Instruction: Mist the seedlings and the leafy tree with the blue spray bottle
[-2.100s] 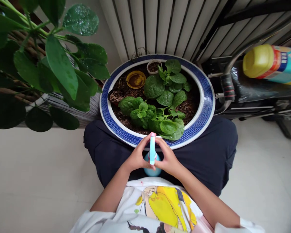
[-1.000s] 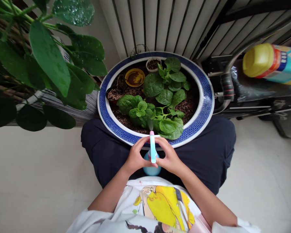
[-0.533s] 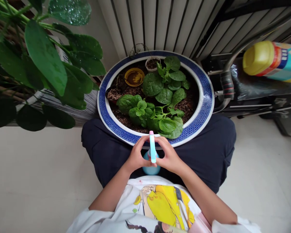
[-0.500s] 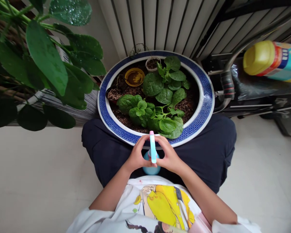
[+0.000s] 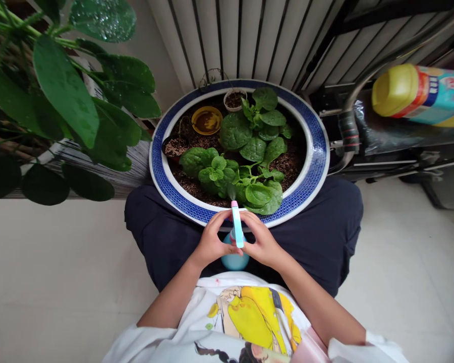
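A light-blue spray bottle (image 5: 235,259) with a pink nozzle is held upright between my two hands. My left hand (image 5: 213,241) curls round its head from the left, and my right hand (image 5: 261,241) from the right; the fingertips meet at the trigger, which they partly hide. From the nozzle a faint mist comes out toward the leafy green plants (image 5: 263,194) just beyond. These grow in dark soil inside a large round pot (image 5: 320,138) with a blue-patterned rim, close in front of my hands.
Within the pot are a yellow dish (image 5: 207,121) and a small white pot (image 5: 235,100). A large-leaved plant (image 5: 66,91) hangs at the left. To the right, a yellow-capped bottle (image 5: 395,91) lies near a curved metal bar (image 5: 350,121). A radiator (image 5: 245,40) stands behind.
Mist now shows at the nozzle, where none showed before. The whole view has shifted slightly; my hands keep the same hold on the spray bottle.
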### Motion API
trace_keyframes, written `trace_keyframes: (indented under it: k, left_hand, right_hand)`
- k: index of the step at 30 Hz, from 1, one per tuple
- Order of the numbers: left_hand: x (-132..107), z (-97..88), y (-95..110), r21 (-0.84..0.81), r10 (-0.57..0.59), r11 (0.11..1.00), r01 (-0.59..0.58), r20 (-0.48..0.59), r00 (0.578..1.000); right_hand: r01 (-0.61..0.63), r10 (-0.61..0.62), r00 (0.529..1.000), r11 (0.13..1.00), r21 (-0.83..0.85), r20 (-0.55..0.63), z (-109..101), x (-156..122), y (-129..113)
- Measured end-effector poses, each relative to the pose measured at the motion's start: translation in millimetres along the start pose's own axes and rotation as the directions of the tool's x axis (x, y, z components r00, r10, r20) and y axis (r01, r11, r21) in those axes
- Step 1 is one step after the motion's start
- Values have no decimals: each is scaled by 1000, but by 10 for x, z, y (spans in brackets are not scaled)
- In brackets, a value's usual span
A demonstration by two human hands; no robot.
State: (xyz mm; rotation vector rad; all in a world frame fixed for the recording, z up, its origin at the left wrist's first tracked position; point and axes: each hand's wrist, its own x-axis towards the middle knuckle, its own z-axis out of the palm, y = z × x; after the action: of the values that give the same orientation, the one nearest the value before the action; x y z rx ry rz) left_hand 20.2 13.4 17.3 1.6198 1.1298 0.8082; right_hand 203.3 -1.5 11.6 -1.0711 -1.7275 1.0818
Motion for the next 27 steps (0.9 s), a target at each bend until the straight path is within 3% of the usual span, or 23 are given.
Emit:
trace_keyframes:
  k: [7, 15, 19, 27]
  left_hand:
    - [11, -16, 15, -40, -45, 998, 45, 14, 999]
    - [47, -85, -23, -8, 80, 997, -80, 152, 985]
    - [23, -72, -39, -5, 73, 997, -73, 184, 980]
    - [45, -89, 9, 54, 8, 998, -15, 127, 992]
  right_hand:
    - [-43, 43, 999, 999, 1, 9, 18, 11, -37]
    - [53, -55, 998, 996, -71, -25, 45, -12, 38]
    - [7, -11, 999, 997, -79, -46, 29, -7, 20]
    - [-90, 86, 993, 994, -57, -80, 39, -14, -21]
